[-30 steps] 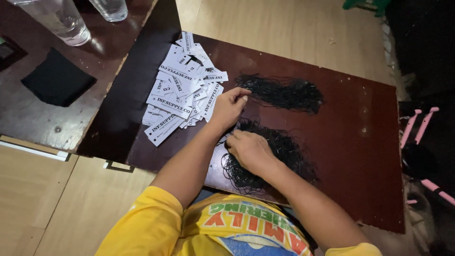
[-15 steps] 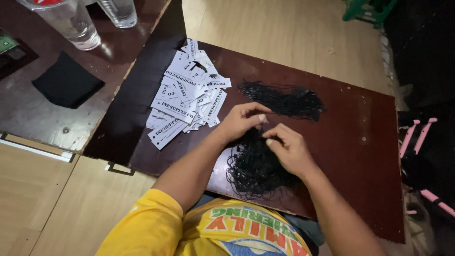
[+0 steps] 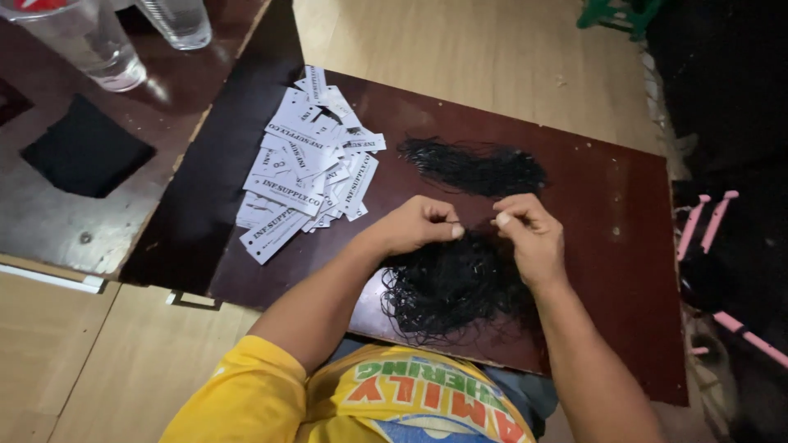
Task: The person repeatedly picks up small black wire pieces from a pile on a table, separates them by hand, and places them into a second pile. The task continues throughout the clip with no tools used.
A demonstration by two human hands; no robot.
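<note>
Just above the black string pile (image 3: 447, 287), left hand (image 3: 419, 226) and right hand (image 3: 529, 234) — fingers pinched — hold one thin strand.

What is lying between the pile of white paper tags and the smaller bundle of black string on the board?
Nothing: in the head view only bare dark board separates the white tags from the smaller black string bundle; both hands work nearer the person.

Both hands are above a tangle of black strings (image 3: 451, 287) on the dark brown board (image 3: 624, 271). The left hand (image 3: 419, 226) and right hand (image 3: 529, 234) seem to pinch one thin string between them. Farther lies a second black bundle (image 3: 476, 164), and white paper tags (image 3: 308, 168) are piled at left.
</note>
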